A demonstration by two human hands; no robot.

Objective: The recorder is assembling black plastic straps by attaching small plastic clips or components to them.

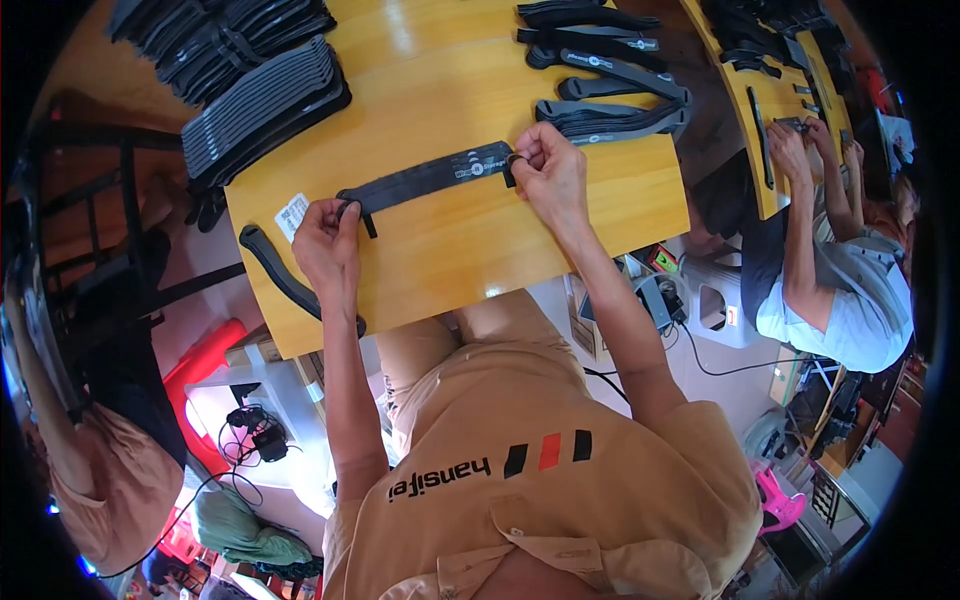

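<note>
Yellow wooden table, pale floor

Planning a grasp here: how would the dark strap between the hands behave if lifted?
The dark strap is probably flexible: similar straps beyond the right hand lie folded over. It looks thin and flat, so likely light and unlikely to roll.

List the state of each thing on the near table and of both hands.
Left hand: pinched on the dark strap's left end
Right hand: pinched at its right end
Dark strap: extended between the hands
Loose strap: curved, partly behind the left forearm
Stacked straps: layered in a pile
Looped straps: folded over, grouped
White label: lying on the table
</note>
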